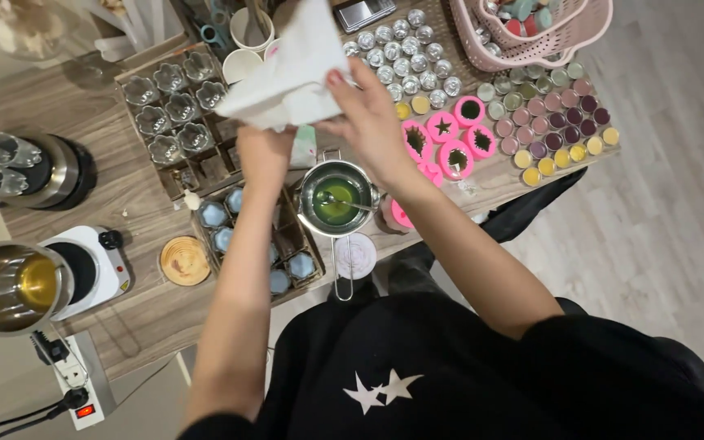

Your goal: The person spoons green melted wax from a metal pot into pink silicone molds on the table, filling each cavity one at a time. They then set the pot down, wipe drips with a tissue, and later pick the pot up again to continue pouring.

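Observation:
Both my hands are raised above the wooden table (140,310), holding a white crumpled cloth or paper towel (287,73) between them. My left hand (262,151) grips its lower edge from beneath. My right hand (368,114) pinches its right side. Below the hands stands a small metal pouring pot (337,200) with green liquid and a spoon in it, its long handle pointing toward me.
Pink moulds (450,143), rows of small tins with coloured fills (556,122), silver tins (405,53), trays of glass moulds (173,102) and blue moulds (230,236), a pink basket (531,33). Left: hot plate (91,265), metal pot (10,285), power strip (79,383).

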